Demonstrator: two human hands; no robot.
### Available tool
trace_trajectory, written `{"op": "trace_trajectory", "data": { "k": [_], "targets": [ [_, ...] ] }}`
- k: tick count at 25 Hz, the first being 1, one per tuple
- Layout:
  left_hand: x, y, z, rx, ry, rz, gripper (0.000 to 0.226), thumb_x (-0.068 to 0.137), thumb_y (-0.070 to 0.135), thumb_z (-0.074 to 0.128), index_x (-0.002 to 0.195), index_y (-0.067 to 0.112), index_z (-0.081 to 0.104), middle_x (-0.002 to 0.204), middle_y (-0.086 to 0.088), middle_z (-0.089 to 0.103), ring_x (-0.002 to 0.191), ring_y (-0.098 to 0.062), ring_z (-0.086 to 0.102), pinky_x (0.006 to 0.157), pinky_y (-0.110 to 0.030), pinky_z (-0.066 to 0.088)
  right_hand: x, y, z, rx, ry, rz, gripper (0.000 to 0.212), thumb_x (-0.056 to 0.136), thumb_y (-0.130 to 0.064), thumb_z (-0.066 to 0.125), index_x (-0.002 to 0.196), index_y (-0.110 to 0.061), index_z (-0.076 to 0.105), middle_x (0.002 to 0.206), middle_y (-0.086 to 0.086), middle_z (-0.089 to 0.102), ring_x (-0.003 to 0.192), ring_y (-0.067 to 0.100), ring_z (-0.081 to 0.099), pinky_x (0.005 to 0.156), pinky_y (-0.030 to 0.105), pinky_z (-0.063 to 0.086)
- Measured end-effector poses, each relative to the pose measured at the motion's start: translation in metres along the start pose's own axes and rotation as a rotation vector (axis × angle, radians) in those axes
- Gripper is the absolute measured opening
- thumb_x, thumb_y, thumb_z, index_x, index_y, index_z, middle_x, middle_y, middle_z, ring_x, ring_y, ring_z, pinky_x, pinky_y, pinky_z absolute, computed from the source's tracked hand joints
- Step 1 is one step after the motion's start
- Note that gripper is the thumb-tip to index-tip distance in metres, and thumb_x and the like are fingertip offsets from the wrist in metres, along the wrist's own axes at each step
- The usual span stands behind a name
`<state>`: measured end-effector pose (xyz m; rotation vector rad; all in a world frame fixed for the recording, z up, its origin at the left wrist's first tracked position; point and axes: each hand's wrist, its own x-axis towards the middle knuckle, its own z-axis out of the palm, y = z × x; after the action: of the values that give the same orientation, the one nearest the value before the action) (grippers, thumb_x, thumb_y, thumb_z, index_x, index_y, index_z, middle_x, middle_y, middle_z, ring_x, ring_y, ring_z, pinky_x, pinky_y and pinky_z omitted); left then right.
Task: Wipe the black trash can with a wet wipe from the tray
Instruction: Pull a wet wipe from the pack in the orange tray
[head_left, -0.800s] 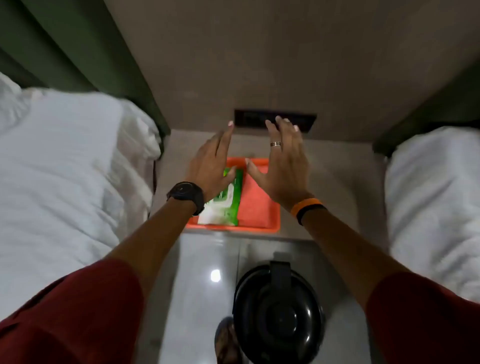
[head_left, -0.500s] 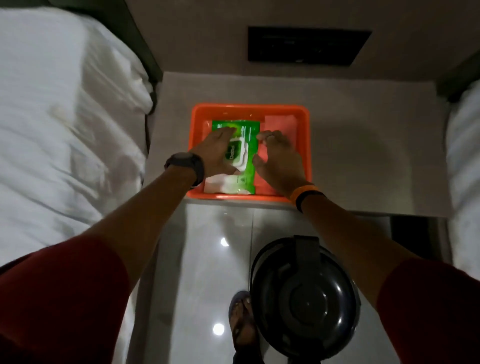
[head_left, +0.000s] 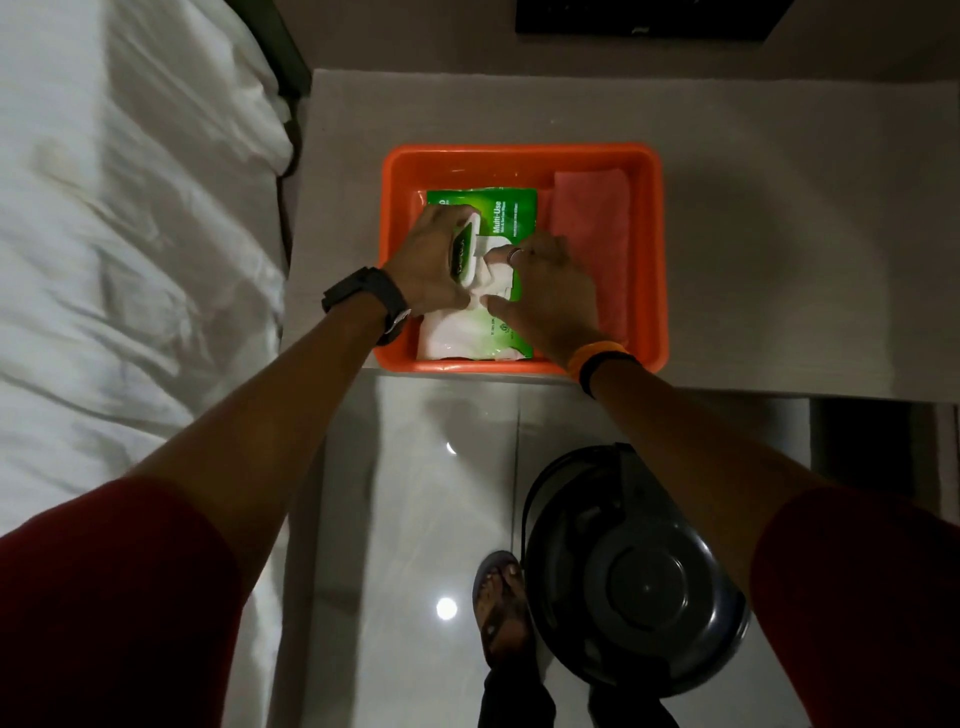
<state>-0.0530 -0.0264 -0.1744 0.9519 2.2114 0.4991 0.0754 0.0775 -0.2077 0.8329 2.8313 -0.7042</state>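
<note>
Since the earlier frame both hands have settled on the pack (head_left: 511, 218) in the tray (head_left: 519, 156) on the surface (head_left: 753, 208), left hand (head_left: 434, 260) gripping its lifted flap (head_left: 464, 254), right hand (head_left: 545, 288) pinching a wipe (head_left: 496, 267); the can (head_left: 636, 571) stands on the floor (head_left: 415, 467).

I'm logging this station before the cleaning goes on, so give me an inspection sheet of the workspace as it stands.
Surface: pale nightstand top bearing the orange tray; glossy tiled floor below.
Job's things: green wipes pack in the tray, flap lifted, white wipe showing at the opening; black trash can on the floor, lid shut.
Clutter: pink cloth in the tray, right of the pack.
Grippers: left hand holds the flap up; right hand pinches the wipe.
Cables: nothing seen.
Surroundings: white bedding at left; dark wall panel above; sandalled foot beside the can.
</note>
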Motion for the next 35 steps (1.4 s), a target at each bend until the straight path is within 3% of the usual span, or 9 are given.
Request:
{"op": "trace_trajectory", "data": {
  "k": [7,10,13,17,23,26,29,32,35],
  "targets": [
    [-0.006,-0.003,0.002,-0.138,0.029,-0.039,0.094,0.070,-0.010,0.077,0.147,0.007,0.026,0.150,-0.014,0.032,0.136,-0.030,0.039,0.109,-0.034,0.042,0.003,-0.006,-0.002,0.343,0.087,0.105,0.016,0.087,-0.027,0.076,0.096,-0.014,0.082,0.113,0.006,0.074,0.111,0.023,0.066,0.099,0.040,0.050],
    [-0.008,-0.005,0.010,-0.144,0.054,-0.022,0.096,0.071,-0.011,0.074,0.150,0.007,0.023,0.151,-0.014,0.031,0.138,-0.030,0.037,0.110,-0.030,0.038,0.004,-0.005,-0.014,0.732,0.121,0.315,0.004,0.080,-0.016,0.080,0.076,-0.015,0.078,0.084,-0.001,0.076,0.085,0.015,0.072,0.082,0.028,0.055],
    [-0.012,-0.005,0.024,-0.076,0.076,0.048,0.092,0.074,-0.014,0.066,0.152,0.006,0.020,0.155,-0.016,0.026,0.144,-0.031,0.030,0.111,-0.024,0.031,-0.006,-0.002,-0.032,1.122,0.187,0.448,0.013,0.070,-0.011,0.072,0.062,-0.018,0.065,0.070,0.001,0.066,0.071,0.016,0.062,0.072,0.029,0.049],
    [-0.014,-0.009,0.049,0.403,-0.021,0.187,0.079,0.087,0.002,0.061,0.153,0.003,0.017,0.163,-0.021,0.006,0.151,-0.043,0.002,0.124,-0.045,0.023,-0.032,0.015,-0.051,1.390,0.298,0.545,0.009,0.069,-0.019,0.061,0.061,-0.019,0.056,0.063,-0.005,0.062,0.056,0.005,0.062,0.051,0.021,0.047],
    [-0.011,0.008,0.060,0.637,-0.099,0.076,0.068,0.101,0.029,0.044,0.152,-0.003,0.012,0.161,-0.030,0.004,0.148,-0.052,-0.002,0.124,-0.056,0.012,-0.060,0.035,-0.042,1.655,0.211,0.583,0.010,0.091,-0.011,0.056,0.093,-0.010,0.066,0.093,0.004,0.068,0.081,0.016,0.071,0.058,0.029,0.061],
    [-0.006,0.011,0.052,0.643,-0.223,0.061,0.068,0.098,0.023,0.044,0.150,-0.008,0.012,0.160,-0.031,0.009,0.150,-0.048,-0.006,0.125,-0.057,0.003,-0.054,0.032,-0.033,1.514,0.226,0.607,0.006,0.092,-0.009,0.062,0.087,-0.008,0.065,0.090,0.007,0.070,0.084,0.021,0.073,0.070,0.043,0.065],
    [-0.012,0.017,0.044,0.378,-0.131,0.036,0.056,0.091,-0.002,0.044,0.145,-0.009,0.030,0.157,-0.028,0.024,0.151,-0.040,0.011,0.126,-0.046,0.009,-0.037,0.024,-0.028,1.209,0.211,0.517,0.018,0.088,-0.006,0.074,0.097,0.009,0.072,0.101,0.026,0.076,0.094,0.039,0.073,0.091,0.060,0.059],
    [-0.025,0.026,0.045,-0.024,0.212,-0.023,0.043,0.092,-0.010,0.043,0.133,-0.003,0.054,0.145,-0.021,0.050,0.137,-0.033,0.044,0.116,-0.036,0.032,-0.030,0.018,-0.025,1.146,0.142,0.446,0.026,0.089,-0.007,0.075,0.112,0.004,0.075,0.112,0.025,0.077,0.107,0.040,0.073,0.097,0.055,0.059],
    [-0.026,0.037,0.045,-0.265,0.404,-0.110,0.035,0.100,-0.003,0.042,0.129,0.001,0.060,0.140,-0.014,0.058,0.132,-0.024,0.052,0.114,-0.029,0.038,-0.034,0.022,-0.023,1.313,0.146,0.482,0.024,0.095,-0.004,0.066,0.115,0.010,0.072,0.106,0.019,0.076,0.102,0.034,0.073,0.088,0.044,0.064]
  ]
}}
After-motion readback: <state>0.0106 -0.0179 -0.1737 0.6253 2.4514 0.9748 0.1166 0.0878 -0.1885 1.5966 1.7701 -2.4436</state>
